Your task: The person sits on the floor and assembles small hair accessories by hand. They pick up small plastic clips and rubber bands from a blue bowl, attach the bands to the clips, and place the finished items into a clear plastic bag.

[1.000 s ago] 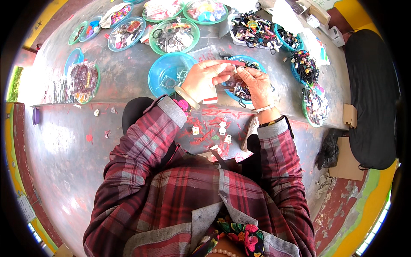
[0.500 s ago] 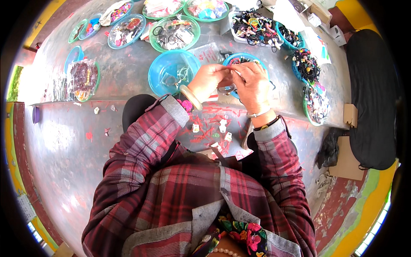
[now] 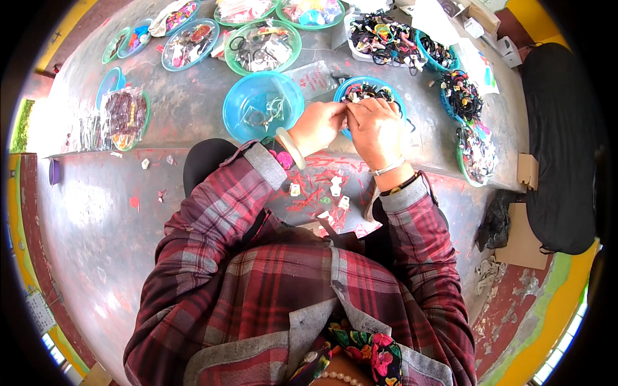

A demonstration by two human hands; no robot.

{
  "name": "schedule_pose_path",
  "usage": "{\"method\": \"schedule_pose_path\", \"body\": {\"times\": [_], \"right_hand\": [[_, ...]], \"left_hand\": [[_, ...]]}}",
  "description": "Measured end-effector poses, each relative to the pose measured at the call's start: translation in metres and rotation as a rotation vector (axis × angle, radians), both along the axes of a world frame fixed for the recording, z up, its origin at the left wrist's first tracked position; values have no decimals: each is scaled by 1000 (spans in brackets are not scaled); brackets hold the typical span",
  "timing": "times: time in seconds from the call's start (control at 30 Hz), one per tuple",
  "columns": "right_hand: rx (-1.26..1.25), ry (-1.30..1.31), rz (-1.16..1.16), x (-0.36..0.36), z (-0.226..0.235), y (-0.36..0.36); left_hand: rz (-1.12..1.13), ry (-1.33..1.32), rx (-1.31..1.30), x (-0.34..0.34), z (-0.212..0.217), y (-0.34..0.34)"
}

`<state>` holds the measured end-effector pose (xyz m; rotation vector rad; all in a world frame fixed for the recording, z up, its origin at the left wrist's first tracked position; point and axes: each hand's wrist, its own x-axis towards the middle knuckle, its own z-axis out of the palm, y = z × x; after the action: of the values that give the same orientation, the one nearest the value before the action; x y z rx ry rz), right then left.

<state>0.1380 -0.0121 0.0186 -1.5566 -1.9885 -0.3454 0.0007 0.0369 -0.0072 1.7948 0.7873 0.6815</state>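
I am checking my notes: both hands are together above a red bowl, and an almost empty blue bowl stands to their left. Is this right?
Not quite. In the head view the left hand and right hand meet above a blue bowl of small dark items, not a red one. The almost empty blue bowl does stand to their left.

I wear a red checked shirt (image 3: 257, 283) with grey cuffs, a pale bangle (image 3: 290, 148), thin wristbands (image 3: 396, 177) and a flowery scarf (image 3: 360, 350).

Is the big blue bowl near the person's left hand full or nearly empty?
Nearly empty: the blue bowl shows mostly bare blue bottom, with only a few small dark items lying in it, beside the left hand.
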Motion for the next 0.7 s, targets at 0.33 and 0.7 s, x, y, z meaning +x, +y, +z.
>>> {"method": "schedule_pose_path", "body": {"times": [0.33, 0.7], "right_hand": [[-24, 6, -18, -3, 2, -2], [23, 21, -39, -6, 4, -3]], "left_hand": [[2, 19, 137, 1, -12, 0], [0, 14, 72, 0, 2, -1]]}}
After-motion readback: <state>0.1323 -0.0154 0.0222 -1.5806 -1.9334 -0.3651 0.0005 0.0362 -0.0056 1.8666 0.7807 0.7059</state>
